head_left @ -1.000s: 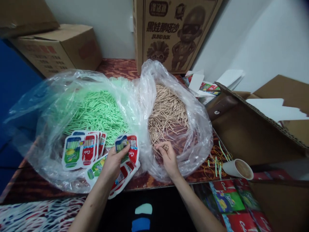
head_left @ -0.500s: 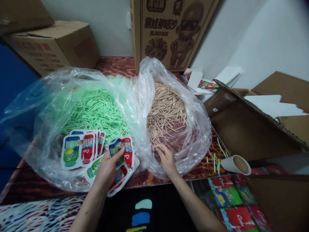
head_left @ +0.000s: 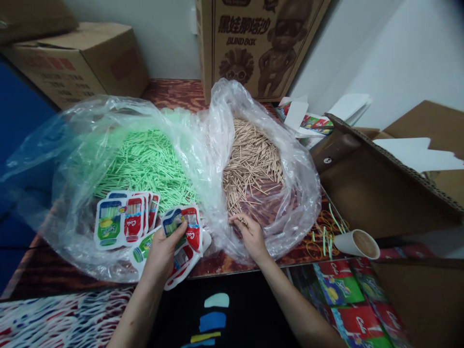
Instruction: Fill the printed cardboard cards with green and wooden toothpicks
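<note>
My left hand (head_left: 165, 249) grips a small Sprite-and-Cola packet (head_left: 193, 227), thumb across its front. More such packets (head_left: 184, 263) lie under that hand. To the left, a fanned stack of filled packets (head_left: 109, 224) rests on the clear bag. My right hand (head_left: 250, 237) is closed around a few tan sticks (head_left: 242, 221), their ends showing by the fingers. It is at the near edge of a pile of tan sticks (head_left: 252, 154) in an open plastic bag (head_left: 300, 193). A pile of green sticks (head_left: 148, 166) fills the bag on the left.
On the right stand a paper cup (head_left: 357, 244), rubber bands (head_left: 319, 246) and an open cardboard box (head_left: 380, 193). Printed cartons (head_left: 339, 282) sit below the table edge. A tall carton (head_left: 250, 48) and another cardboard box (head_left: 97, 63) stand at the back.
The view has shifted slightly. Both hands keep nearly the same pose, the left on the packet and the right on the tan sticks.
</note>
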A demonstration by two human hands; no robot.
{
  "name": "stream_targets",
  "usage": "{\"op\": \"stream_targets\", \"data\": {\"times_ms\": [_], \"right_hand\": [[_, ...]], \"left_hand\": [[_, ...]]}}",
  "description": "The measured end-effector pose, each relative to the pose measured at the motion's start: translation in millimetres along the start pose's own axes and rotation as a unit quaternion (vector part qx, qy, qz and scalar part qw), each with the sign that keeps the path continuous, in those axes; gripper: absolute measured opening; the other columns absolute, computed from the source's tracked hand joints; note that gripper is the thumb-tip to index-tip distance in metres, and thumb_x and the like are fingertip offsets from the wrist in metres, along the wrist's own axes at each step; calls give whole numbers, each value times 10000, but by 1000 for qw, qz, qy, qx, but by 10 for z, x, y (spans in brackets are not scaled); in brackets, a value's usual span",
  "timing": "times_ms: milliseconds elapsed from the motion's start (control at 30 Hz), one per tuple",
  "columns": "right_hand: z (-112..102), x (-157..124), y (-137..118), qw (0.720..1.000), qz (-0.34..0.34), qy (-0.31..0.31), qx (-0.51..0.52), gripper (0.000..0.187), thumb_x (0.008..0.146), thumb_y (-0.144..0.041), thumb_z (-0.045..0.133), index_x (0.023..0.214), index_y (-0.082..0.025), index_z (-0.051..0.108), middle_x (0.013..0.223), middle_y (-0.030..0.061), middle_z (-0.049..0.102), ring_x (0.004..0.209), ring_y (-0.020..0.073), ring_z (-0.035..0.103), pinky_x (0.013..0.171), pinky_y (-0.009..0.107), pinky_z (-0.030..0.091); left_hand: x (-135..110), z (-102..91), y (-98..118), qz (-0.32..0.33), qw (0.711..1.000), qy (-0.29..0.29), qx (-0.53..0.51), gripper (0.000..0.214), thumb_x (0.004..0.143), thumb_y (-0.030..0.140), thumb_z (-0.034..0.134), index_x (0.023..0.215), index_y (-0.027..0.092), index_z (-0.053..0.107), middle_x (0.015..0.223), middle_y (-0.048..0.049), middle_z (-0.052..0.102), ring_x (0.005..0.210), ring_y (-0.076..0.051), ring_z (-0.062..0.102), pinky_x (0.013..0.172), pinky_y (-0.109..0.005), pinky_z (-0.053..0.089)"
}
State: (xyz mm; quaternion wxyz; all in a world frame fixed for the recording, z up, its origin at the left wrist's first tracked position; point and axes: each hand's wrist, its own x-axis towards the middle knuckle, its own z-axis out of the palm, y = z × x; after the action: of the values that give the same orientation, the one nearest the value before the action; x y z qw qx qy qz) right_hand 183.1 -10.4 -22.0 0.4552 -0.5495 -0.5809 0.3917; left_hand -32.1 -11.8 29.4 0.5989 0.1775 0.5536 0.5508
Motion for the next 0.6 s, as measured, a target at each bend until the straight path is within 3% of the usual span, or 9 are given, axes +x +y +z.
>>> {"op": "stream_targets", "data": {"times_ms": [267, 600], "right_hand": [[11, 1, 59, 1000, -14, 8, 6, 172, 906, -295, 502, 859, -207, 643, 820, 24, 675, 814, 175, 630, 771, 270, 462], [21, -4, 68, 1000, -4, 11, 18, 170, 898, -304, 515, 844, -212, 647, 809, 19, 672, 809, 175, 625, 766, 270, 455]], "left_hand": [[10, -47, -82, 6, 1000, -7, 3, 320, 584, 269, 845, 853, 162, 708, 802, -7, 746, 753, -166, 686, 754, -273, 539], [-21, -10, -178, 39, 994, -65, 73, 239, 648, 310, 802, 817, 163, 715, 793, 9, 722, 738, -129, 632, 730, -220, 498]]}}
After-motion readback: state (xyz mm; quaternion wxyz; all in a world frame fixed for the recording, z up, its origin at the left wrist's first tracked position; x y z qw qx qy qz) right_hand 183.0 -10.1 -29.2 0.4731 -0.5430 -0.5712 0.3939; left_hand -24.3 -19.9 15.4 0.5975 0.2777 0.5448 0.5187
